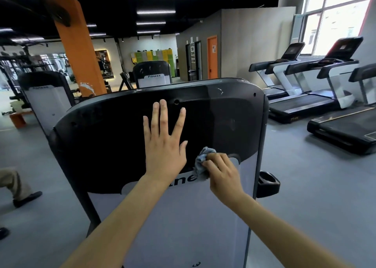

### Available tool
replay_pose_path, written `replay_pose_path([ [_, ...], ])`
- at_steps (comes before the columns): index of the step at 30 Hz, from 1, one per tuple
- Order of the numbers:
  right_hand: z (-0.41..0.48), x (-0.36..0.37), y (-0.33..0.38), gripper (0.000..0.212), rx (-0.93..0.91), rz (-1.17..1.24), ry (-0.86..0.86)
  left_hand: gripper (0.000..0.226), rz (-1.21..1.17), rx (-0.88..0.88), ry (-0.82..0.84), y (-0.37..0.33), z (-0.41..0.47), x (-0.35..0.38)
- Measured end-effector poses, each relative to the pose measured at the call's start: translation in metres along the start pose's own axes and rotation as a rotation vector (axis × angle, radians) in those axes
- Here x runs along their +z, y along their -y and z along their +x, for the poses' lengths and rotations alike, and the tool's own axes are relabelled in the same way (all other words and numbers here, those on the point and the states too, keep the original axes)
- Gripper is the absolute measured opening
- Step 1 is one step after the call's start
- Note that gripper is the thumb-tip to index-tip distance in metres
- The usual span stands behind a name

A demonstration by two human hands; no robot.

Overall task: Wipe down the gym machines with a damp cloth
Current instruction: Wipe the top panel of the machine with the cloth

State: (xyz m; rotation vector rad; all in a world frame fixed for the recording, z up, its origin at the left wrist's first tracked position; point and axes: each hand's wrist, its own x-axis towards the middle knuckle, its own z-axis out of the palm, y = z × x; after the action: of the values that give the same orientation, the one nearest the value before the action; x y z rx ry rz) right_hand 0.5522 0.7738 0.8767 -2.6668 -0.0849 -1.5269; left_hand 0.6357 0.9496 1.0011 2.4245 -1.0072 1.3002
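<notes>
Grey-blue cloth (204,157), centre right of frame: bunched and mostly hidden inside the right hand (221,174), whose curled fingers grip it against the machine panel (101,145) where the black top meets the white lower face. Centre: left hand (162,145), fingers spread, flat on the black section. Panel lettering (184,179): covered by forearm and cloth, only "tne" legible. Panel base: cut off at the bottom edge. Panel's right side: black holder (267,183). Right of frame: treadmills (305,100). Upper left: orange pillar (81,54). Left edge: trousered leg (14,184), cut off.

Glossy smooth black plastic machine shroud (114,137), soft grey fabric cloth (201,159)
</notes>
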Motion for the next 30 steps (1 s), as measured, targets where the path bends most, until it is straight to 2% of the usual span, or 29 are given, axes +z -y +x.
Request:
replay_pose_path([
  [4, 0.027, -0.02, -0.005, 0.035, -0.009, -0.037, 0.057, 0.103, 0.001, -0.02, 0.021, -0.002, 0.001, -0.006],
  [7, 0.069, -0.043, -0.009, 0.037, 0.044, -0.035, -0.06, 0.103, 0.006, -0.013, 0.03, -0.001, 0.001, -0.011],
  [12, 0.133, -0.071, -0.02, 0.035, 0.038, -0.013, -0.195, 0.088, 0.032, -0.066, -0.016, -0.009, 0.011, -0.022],
  [14, 0.131, -0.067, -0.024, 0.039, 0.018, 0.0, -0.21, 0.081, 0.001, -0.085, -0.065, -0.016, 0.021, -0.027],
  [17, 0.093, -0.044, -0.031, 0.038, -0.023, 0.041, -0.194, 0.075, -0.029, -0.015, -0.086, -0.026, 0.034, -0.026],
  [22, 0.047, -0.021, -0.046, 0.039, -0.178, 0.046, -0.06, 0.066, -0.042, -0.021, -0.124, -0.035, 0.036, -0.017],
  [27, 0.097, -0.044, -0.053, 0.035, -0.232, 0.066, -0.105, 0.047, -0.085, -0.076, -0.199, -0.04, 0.047, -0.018],
  [30, 0.143, -0.064, -0.056, 0.038, -0.207, 0.092, -0.164, 0.044, -0.14, -0.085, -0.229, -0.044, 0.053, -0.014],
])
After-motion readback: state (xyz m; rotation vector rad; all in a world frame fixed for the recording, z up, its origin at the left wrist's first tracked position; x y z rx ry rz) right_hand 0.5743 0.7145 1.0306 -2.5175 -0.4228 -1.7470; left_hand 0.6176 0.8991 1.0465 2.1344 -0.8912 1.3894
